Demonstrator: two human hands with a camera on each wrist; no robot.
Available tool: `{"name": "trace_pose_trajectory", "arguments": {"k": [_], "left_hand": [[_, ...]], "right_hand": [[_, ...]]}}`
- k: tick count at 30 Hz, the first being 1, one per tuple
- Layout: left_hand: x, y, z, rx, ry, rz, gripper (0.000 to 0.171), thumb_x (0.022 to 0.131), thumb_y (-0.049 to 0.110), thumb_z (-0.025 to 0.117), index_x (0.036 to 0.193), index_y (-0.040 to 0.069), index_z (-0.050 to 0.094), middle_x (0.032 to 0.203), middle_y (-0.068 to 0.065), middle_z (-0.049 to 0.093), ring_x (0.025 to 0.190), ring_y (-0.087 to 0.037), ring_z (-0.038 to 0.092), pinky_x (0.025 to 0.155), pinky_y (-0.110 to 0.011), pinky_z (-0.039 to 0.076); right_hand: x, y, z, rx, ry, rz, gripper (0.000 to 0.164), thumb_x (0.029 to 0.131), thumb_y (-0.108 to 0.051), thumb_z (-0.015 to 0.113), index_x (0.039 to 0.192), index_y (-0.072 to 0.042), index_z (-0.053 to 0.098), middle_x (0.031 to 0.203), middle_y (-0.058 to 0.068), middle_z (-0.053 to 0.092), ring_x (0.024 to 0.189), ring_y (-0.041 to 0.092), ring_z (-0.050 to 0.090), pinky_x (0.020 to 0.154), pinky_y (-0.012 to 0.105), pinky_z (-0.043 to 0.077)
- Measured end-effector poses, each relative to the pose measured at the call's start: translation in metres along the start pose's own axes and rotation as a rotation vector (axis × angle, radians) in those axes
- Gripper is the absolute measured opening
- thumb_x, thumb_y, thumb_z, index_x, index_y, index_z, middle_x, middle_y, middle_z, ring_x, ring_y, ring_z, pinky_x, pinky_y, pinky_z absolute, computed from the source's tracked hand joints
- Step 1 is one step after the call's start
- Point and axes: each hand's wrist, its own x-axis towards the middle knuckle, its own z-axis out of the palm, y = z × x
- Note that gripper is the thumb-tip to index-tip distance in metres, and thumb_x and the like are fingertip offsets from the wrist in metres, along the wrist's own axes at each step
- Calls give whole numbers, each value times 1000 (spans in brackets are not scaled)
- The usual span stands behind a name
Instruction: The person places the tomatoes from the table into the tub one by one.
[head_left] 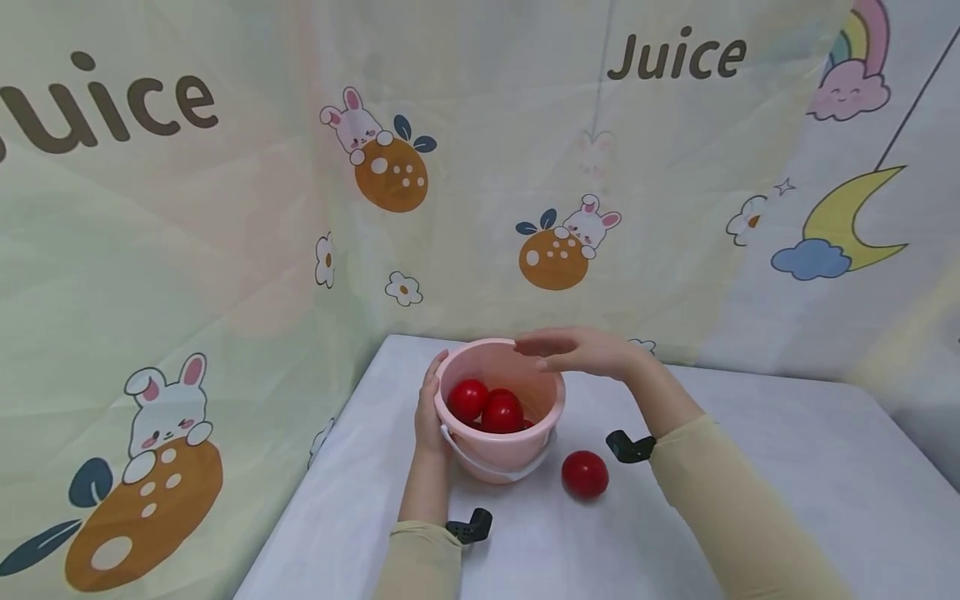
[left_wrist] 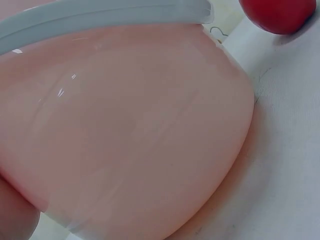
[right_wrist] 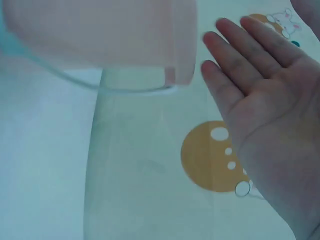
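A pink bucket (head_left: 498,450) stands upright on the white-covered table, its pale handle (head_left: 495,472) hanging down in front. Several smooth red balls (head_left: 502,412) lie inside, the lowest partly hidden. My left hand (head_left: 431,417) rests against the bucket's left side, its visible fingers fairly straight and reaching up towards the rim. My right hand (head_left: 581,352) hovers over the bucket's back right rim. In the right wrist view, that hand (right_wrist: 270,100) has its fingers extended and nothing in its palm. Another red ball (head_left: 585,475) sits on the table, right of the bucket.
Printed cloth hangs (head_left: 480,167) behind and left of the table (head_left: 750,467), close to its back edge. A small black device (head_left: 471,527) is strapped to my left wrist, and another black device (head_left: 630,447) to my right.
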Motion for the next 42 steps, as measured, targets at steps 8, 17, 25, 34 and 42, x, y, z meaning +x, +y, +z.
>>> {"name": "trace_pose_trajectory", "arguments": {"k": [8, 17, 25, 34, 42], "left_hand": [[-2, 2, -2, -7, 4, 11, 41, 99, 43, 45, 140, 43, 47, 144, 13, 50, 137, -16, 42, 111, -48, 42], [-2, 1, -2, -5, -6, 14, 42, 100, 44, 45, 142, 42, 46, 146, 11, 50, 138, -17, 42, 112, -47, 42], [-2, 1, -1, -14, -8, 16, 42, 99, 46, 46, 141, 43, 46, 146, 12, 50, 138, -16, 41, 112, -47, 41], [-2, 0, 0, 17, 2, 6, 41, 99, 44, 46, 140, 44, 47, 144, 13, 50, 137, -15, 42, 112, -49, 41], [-3, 2, 2, -13, -11, 15, 42, 99, 45, 46, 141, 43, 46, 145, 13, 50, 138, -16, 42, 112, -47, 42]], "right_hand": [[-38, 34, 20, 123, 172, -87, 61, 92, -33, 66, 148, -29, 44, 153, -3, 45, 145, 29, 37, 103, 56, 48], [-72, 67, 59, 159, 323, -25, 67, 90, -40, 68, 150, -36, 39, 158, -3, 37, 150, 32, 27, 104, 61, 45], [-83, 94, 99, 255, 327, 119, 74, 86, -41, 72, 151, -36, 37, 159, -4, 36, 151, 31, 25, 109, 60, 40], [-88, 113, 114, 341, 278, 129, 73, 88, -28, 72, 152, -28, 38, 158, -1, 39, 149, 32, 30, 109, 49, 45], [-87, 122, 119, 336, 270, 154, 83, 78, -32, 81, 150, -23, 41, 155, 6, 42, 144, 38, 35, 97, 47, 54]]}}
